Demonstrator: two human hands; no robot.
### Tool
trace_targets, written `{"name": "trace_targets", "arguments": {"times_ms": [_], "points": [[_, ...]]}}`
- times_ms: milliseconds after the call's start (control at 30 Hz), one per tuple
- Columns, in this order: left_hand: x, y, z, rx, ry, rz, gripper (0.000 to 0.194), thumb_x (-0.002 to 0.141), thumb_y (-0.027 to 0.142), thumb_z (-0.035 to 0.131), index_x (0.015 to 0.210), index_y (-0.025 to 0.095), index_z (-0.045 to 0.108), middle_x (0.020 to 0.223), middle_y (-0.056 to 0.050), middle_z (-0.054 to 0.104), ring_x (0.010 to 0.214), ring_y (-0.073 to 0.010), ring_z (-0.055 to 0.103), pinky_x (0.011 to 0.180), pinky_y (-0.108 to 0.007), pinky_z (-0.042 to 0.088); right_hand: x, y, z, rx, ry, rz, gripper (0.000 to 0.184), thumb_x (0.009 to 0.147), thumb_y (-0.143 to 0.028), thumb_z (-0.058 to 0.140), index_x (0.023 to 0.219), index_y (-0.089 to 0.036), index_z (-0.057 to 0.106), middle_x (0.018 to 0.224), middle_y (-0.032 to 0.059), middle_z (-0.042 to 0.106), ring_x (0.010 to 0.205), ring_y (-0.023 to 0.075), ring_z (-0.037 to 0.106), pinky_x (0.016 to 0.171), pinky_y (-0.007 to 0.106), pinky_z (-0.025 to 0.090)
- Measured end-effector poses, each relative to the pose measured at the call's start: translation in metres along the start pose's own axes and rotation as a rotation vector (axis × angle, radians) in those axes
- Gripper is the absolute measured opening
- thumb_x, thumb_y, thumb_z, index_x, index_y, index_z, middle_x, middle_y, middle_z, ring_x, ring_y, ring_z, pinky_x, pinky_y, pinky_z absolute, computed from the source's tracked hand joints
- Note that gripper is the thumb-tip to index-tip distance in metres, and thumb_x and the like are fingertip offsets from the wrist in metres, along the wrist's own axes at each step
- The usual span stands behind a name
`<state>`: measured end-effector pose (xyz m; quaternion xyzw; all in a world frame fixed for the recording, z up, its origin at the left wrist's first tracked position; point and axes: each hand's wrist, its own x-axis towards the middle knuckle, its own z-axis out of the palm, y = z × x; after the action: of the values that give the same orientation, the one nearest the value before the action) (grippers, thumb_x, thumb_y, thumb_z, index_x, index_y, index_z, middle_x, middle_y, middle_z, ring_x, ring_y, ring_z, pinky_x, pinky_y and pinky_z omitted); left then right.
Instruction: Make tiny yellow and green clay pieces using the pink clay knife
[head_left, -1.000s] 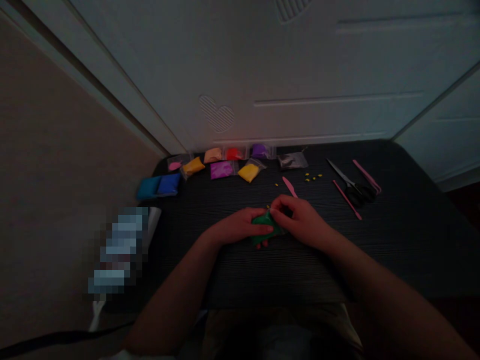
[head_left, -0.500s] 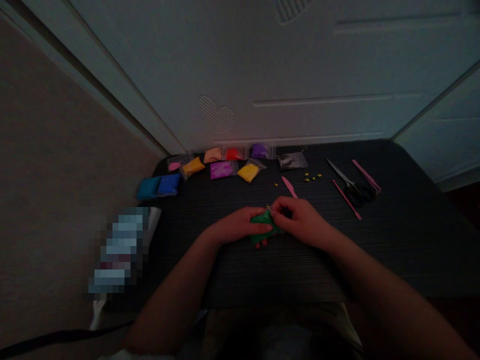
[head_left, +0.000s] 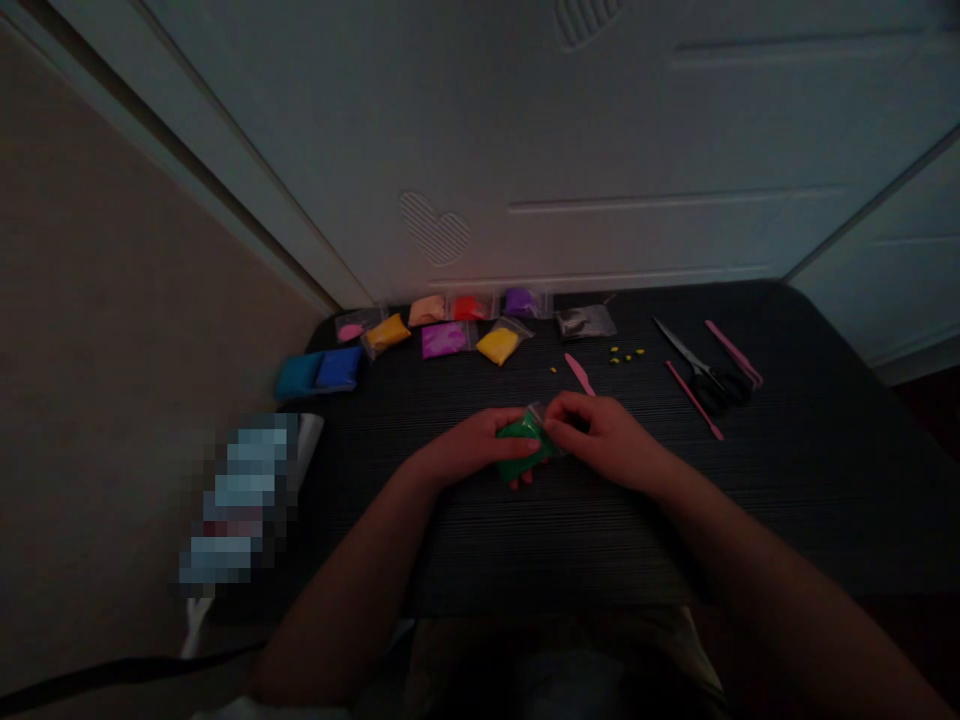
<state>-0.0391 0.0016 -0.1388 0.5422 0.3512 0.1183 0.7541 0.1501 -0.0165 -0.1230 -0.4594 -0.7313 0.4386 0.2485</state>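
A small clear zip bag of green clay [head_left: 517, 452] is held over the near middle of the dark table. My left hand [head_left: 480, 444] grips its left side, thumb on top and fingertips showing beneath. At the bag's upper right edge, the thumb and forefinger of my right hand [head_left: 592, 432] are pinched together on the clear plastic. Just beyond my right hand lies a pink plastic knife [head_left: 578, 374], its near end close to my fingers. Several tiny yellow pieces [head_left: 626, 356] lie farther back.
Bags of coloured clay [head_left: 444, 340] line the table's back left, with blue bags [head_left: 337, 370] at the left edge. Scissors [head_left: 701, 370] and pink tools [head_left: 694, 400] lie at right. A pixelated pack [head_left: 240, 500] stands at left. A white panel [head_left: 600, 240] rises behind the table [head_left: 540, 560].
The green bag has shifted slightly up and left with my left hand, and more of its clear top edge shows. My right hand stays pinched at that edge.
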Motion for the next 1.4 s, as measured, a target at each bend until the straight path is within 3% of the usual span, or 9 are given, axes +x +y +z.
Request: {"name": "trace_targets", "arguments": {"times_ms": [1033, 1400], "points": [[0.0001, 0.002, 0.0023, 0.035, 0.011, 0.023, 0.021, 0.076, 0.029, 0.053, 0.091, 0.015, 0.047, 0.071, -0.002, 0.059, 0.06, -0.0099, 0.057, 0.055, -0.024, 0.048, 0.0026, 0.0007, 0.0088, -0.068, 0.044, -0.012, 0.007, 0.077, -0.021, 0.045, 0.073, -0.017, 0.05, 0.066, -0.0033, 0.052, 0.06, 0.0086, 0.047, 0.054, 0.021, 0.034], [0.0007, -0.0012, -0.0015, -0.006, 0.055, 0.04, 0.022, 0.075, 0.028, 0.055, 0.092, 0.014, 0.049, 0.07, -0.002, 0.059, 0.058, -0.0104, 0.057, 0.051, -0.022, 0.047, 0.0009, -0.0017, 0.0019, -0.149, 0.019, -0.038, 0.01, 0.078, -0.023, 0.045, 0.073, -0.018, 0.052, 0.062, -0.0042, 0.05, 0.057, 0.0079, 0.045, 0.052, 0.02, 0.031]]}}
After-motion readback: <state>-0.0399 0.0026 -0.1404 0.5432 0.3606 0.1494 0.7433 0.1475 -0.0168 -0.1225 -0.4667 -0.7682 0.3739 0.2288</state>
